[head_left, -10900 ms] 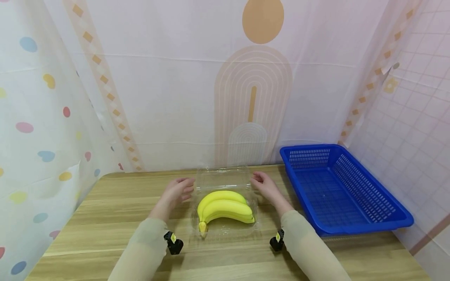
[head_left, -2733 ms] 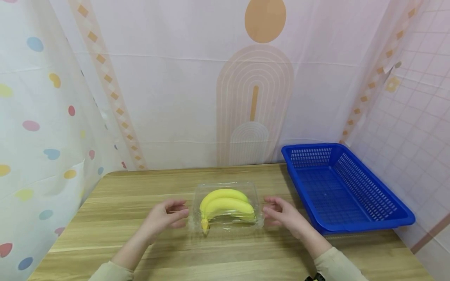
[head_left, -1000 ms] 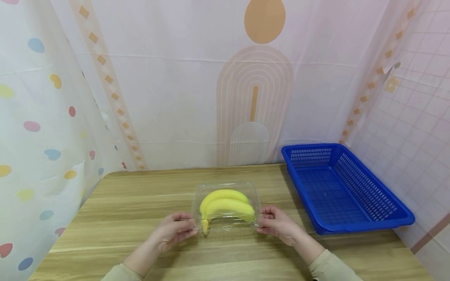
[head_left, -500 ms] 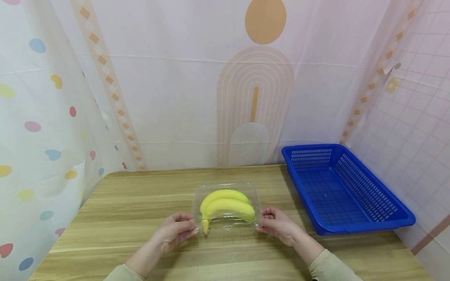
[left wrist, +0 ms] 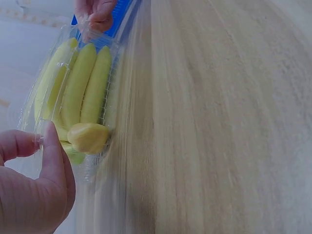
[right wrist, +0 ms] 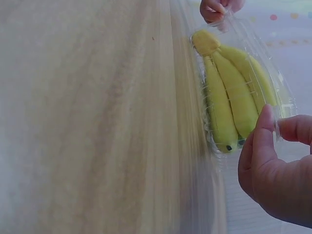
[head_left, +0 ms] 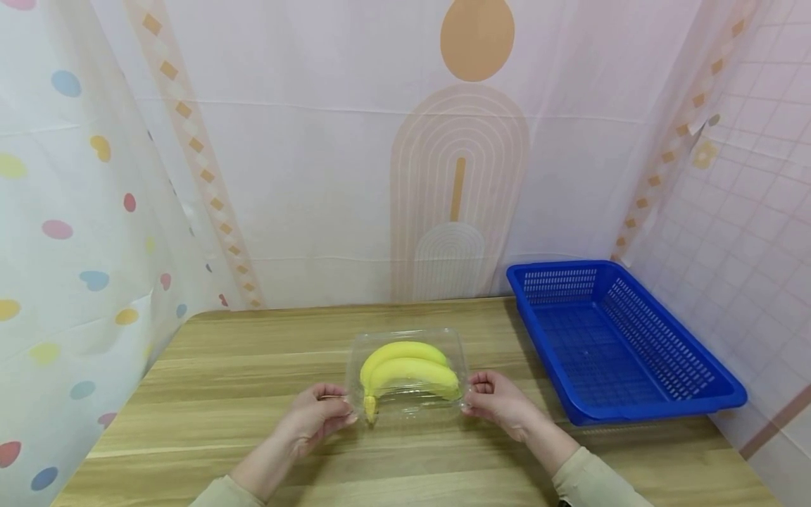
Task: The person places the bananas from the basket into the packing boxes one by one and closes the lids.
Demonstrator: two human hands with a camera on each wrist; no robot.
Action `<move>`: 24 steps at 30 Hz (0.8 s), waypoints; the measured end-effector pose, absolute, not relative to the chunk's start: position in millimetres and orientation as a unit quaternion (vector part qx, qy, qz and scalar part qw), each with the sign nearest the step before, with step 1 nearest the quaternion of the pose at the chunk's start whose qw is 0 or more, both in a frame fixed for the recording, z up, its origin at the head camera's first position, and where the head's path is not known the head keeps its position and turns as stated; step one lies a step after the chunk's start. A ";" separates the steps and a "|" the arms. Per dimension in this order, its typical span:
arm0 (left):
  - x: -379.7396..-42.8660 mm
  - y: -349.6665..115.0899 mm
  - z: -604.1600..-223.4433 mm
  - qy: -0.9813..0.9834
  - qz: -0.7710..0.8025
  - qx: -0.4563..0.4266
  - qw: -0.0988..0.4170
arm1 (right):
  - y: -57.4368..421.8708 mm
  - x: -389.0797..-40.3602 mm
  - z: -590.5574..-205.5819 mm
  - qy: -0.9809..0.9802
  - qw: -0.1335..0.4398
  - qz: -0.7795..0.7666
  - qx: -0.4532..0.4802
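Note:
A clear plastic clamshell container (head_left: 412,336) sits on the wooden table with its lid folded down. Inside lies a bunch of yellow bananas (head_left: 408,369), its stem end towards the left. My left hand (head_left: 315,415) pinches the rim at the near left corner between thumb and fingers. At the near right corner my right hand (head_left: 503,407) pinches the rim the same way. Both wrist views show the thumb and fingertips on the plastic edge, the bananas (left wrist: 80,90) visible through the clear wall. Whether the rim is fully snapped together cannot be told.
To the right stands a blue plastic basket (head_left: 605,345) with slotted walls and nothing in it. The wooden table (head_left: 241,359) reaches back to a patterned curtain (head_left: 317,176). More printed cloth hangs at the left and right.
Since the oldest frame the container's raised lid has come down over the bananas. Both hands then moved in from beside it to its near corners. Over the last second they have hardly moved.

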State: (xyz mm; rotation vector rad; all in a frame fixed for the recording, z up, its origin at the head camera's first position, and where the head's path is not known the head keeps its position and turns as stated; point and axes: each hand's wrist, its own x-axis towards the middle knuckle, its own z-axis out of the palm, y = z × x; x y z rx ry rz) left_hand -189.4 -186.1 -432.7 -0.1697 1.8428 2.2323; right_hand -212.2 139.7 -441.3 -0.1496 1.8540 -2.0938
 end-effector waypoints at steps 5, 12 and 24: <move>-190.7 -185.2 -433.0 0.633 0.762 -0.070 0.116 | 139.0 -213.9 -442.3 0.655 0.164 -0.736 -0.050; -191.2 -187.3 -430.6 0.645 0.751 -0.056 0.128 | 140.4 -214.4 -439.9 0.657 0.171 -0.733 -0.048; -192.4 -195.0 -412.1 0.786 0.616 -0.028 0.035 | 145.4 -211.9 -422.9 0.828 0.021 -0.547 -0.125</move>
